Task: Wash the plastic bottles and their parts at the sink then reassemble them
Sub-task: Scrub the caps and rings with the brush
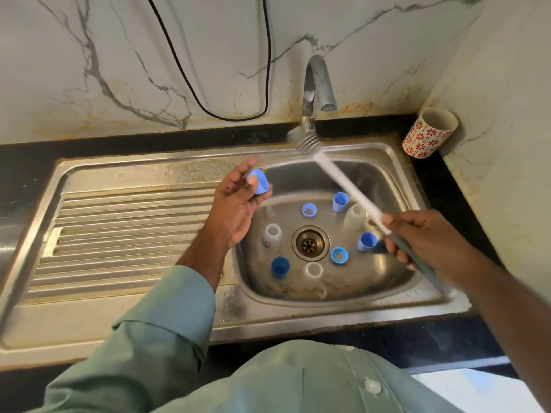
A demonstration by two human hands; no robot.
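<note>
Hand (238,201) with 1 blue cap (258,181)

left hand (238,201) raised, fingers curled; right hand (417,234) clenched, arm outstretched

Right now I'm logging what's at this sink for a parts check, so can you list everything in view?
Blue caps: five in the sink basin; one more in the left hand.
Clear bottles: at least three, translucent, standing in the basin.
Drain: one, metal, basin centre.
Brush: one, long white handle, reaching toward the tap.
Tap: one, grey metal, behind the basin.
Cup: one, white with red flowers, right counter.
Cable: one, black, on the wall.
Left hand: pinches a cap.
Right hand: grips the brush.
</note>
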